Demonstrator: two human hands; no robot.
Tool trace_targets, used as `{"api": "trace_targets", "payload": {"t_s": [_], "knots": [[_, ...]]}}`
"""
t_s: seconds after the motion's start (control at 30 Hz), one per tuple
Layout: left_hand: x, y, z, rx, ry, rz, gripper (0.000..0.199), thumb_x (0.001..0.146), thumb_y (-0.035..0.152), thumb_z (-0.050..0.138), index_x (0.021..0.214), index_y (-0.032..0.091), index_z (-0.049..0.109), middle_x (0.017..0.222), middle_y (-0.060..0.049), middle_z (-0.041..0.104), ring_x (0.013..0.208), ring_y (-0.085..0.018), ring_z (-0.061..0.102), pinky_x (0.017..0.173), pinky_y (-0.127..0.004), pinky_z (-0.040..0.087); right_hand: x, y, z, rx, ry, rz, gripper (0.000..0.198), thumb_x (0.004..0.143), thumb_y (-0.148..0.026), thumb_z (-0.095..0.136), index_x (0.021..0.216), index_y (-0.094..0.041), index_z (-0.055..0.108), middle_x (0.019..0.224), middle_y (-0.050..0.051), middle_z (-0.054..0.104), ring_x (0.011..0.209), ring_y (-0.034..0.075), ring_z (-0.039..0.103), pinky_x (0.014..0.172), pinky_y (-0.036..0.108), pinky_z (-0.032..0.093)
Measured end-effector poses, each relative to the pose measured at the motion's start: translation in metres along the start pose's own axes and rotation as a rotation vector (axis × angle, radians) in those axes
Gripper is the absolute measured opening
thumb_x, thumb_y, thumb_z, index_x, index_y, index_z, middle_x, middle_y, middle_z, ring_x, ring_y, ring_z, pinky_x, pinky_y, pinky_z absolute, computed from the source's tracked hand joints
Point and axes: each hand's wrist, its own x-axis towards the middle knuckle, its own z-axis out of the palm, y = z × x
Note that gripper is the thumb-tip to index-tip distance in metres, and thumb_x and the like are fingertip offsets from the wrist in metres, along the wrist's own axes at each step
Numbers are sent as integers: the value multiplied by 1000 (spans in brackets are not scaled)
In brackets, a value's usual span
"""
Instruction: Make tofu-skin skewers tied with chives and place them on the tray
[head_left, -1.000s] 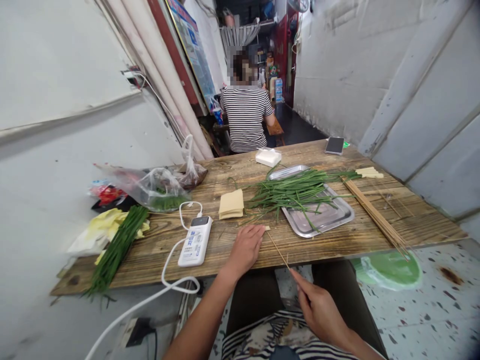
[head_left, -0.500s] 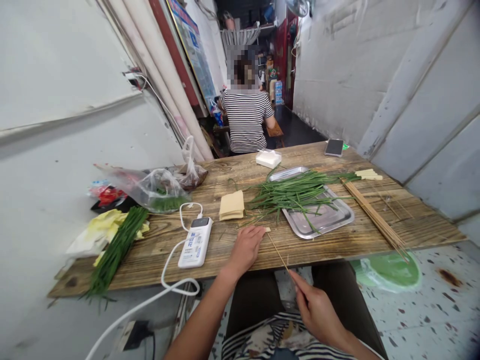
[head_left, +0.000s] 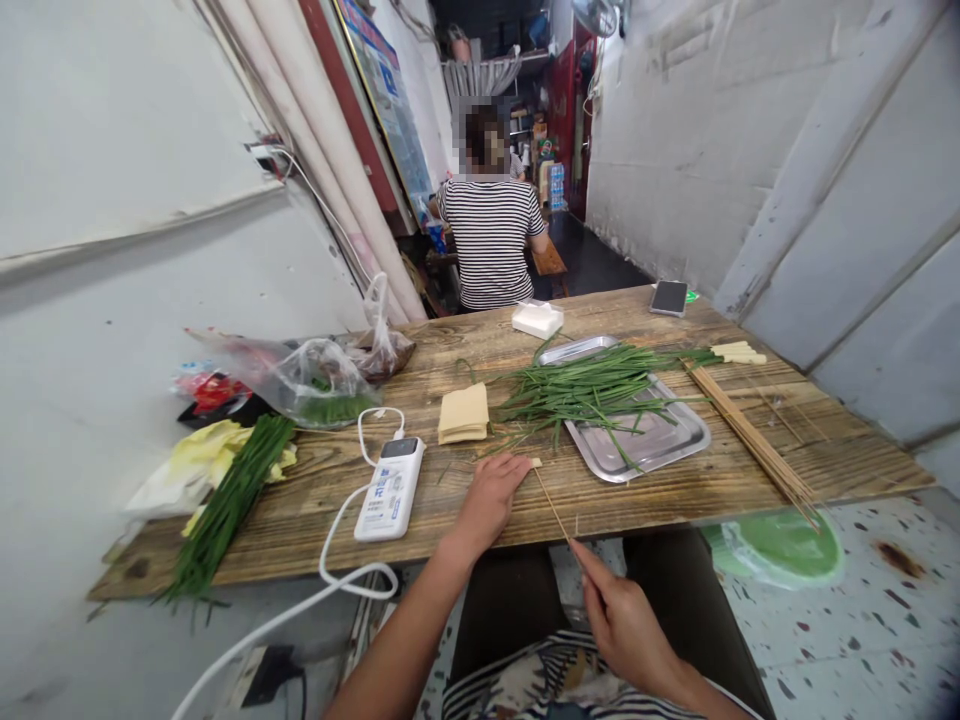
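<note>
My left hand (head_left: 491,497) lies on the near part of the table, its fingers closed over a tofu sheet roll (head_left: 536,463). Only the roll's pale end shows past the fingertips; the rest is hidden. My right hand (head_left: 626,610) pinches a bamboo skewer (head_left: 551,502) near the table's front edge. The skewer's far tip meets the roll's end; whether it is inside, I cannot tell. Beyond my left hand sits a stack of square tofu sheets (head_left: 463,413). Long green chives (head_left: 585,385) lie across a metal tray (head_left: 675,440).
Several bamboo skewers (head_left: 750,440) lie on the right, near finished-looking pale rolls (head_left: 739,352). A white power bank (head_left: 390,490) with a cable, a chive bunch (head_left: 232,505) and plastic bags (head_left: 322,375) are left. A phone (head_left: 669,297) and white box (head_left: 537,319) lie farther back. A person (head_left: 491,240) sits beyond.
My right hand has shifted slightly left with the skewer. My left hand stays over the roll, almost unmoved.
</note>
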Motion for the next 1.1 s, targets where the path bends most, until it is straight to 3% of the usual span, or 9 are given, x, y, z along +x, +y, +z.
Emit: {"api": "trace_targets", "payload": {"t_s": [0.3, 0.5, 0.9, 1.1], "knots": [[0, 0, -3, -15, -26, -23, 41, 94, 11, 36, 126, 25, 57, 122, -5, 64, 117, -21, 53, 99, -45, 39, 4, -4, 5, -7, -32, 30, 49, 93, -21, 22, 135, -7, 42, 83, 11, 72, 68, 19, 69, 69, 27, 54], [0, -2, -1, -31, -5, -21, 41, 94, 11, 35, 125, 25, 58, 121, -5, 65, 117, -20, 54, 98, -45, 39, 10, -11, 7, -37, -6, 91, 32, 94, -23, 22, 108, -13, 48, 60, 3, 63, 50, 19, 61, 49, 26, 42], [1, 0, -3, -52, 7, -9, 42, 94, 11, 35, 126, 26, 58, 120, -6, 65, 115, -20, 55, 99, -44, 41, 28, -8, 20, -130, 69, 13, 17, 90, -16, 22, 88, -20, 39, 67, 5, 63, 54, 17, 62, 48, 24, 35], [1, 0, -3, -47, 22, -8, 40, 93, 12, 37, 124, 25, 59, 119, -6, 66, 114, -21, 56, 98, -45, 42, 42, -16, 20, -348, -87, 97, 14, 89, -9, 30, 91, -16, 41, 67, 7, 67, 56, 17, 65, 47, 22, 33]]}}
